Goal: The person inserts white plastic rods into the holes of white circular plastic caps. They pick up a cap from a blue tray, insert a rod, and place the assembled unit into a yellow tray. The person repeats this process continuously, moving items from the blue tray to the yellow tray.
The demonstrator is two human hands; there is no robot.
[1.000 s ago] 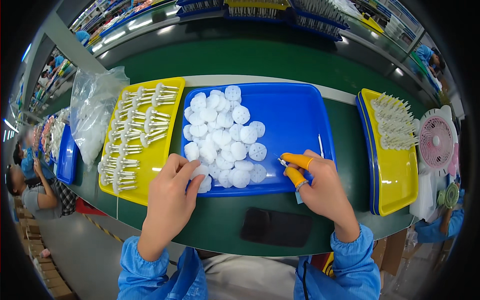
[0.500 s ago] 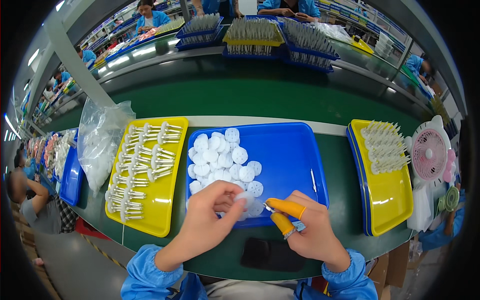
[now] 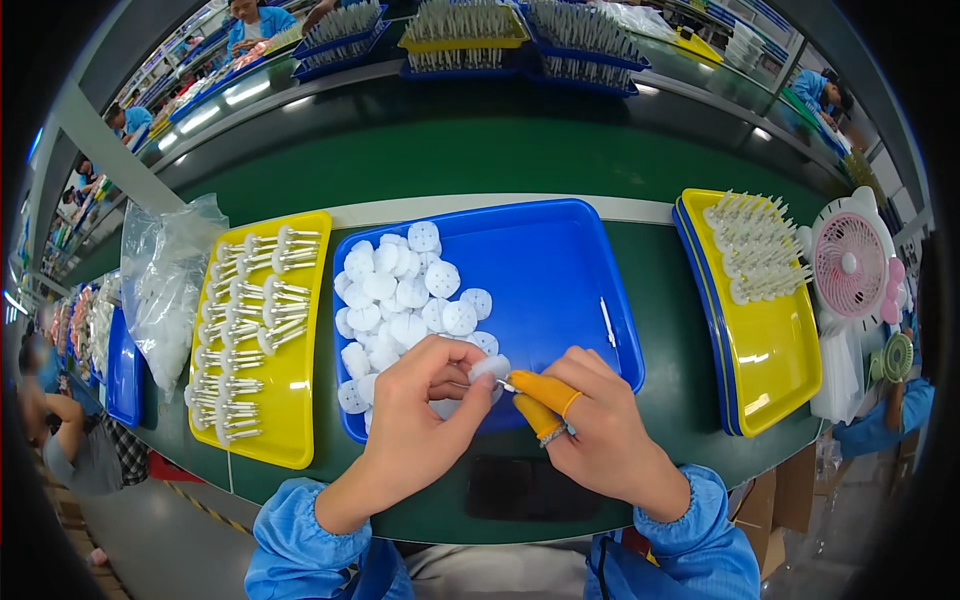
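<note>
Over the front edge of a blue tray (image 3: 560, 270), my left hand (image 3: 420, 410) pinches a round white plastic disc (image 3: 489, 367) between thumb and fingers. My right hand (image 3: 610, 425), with yellow finger cots on thumb and index finger, closes on a small metal pin (image 3: 507, 386). The pin's tip meets the disc's edge; whether it has entered a hole is hidden. A heap of similar white discs (image 3: 400, 290) with small holes fills the tray's left part. A thin white rod (image 3: 608, 322) lies near its right wall.
At left, a yellow tray (image 3: 292, 400) holds rows of discs with metal pins (image 3: 235, 345), beside a clear plastic bag (image 3: 165, 290). At right are stacked trays (image 3: 765, 375) with more pinned discs (image 3: 755, 245) and a pink-and-white fan (image 3: 850, 265). A dark flat object (image 3: 530, 490) lies before me.
My right hand has moved in toward my left, bringing the pin from apart to against the disc. The whole view has shifted, so the trays appear higher and farther left.
</note>
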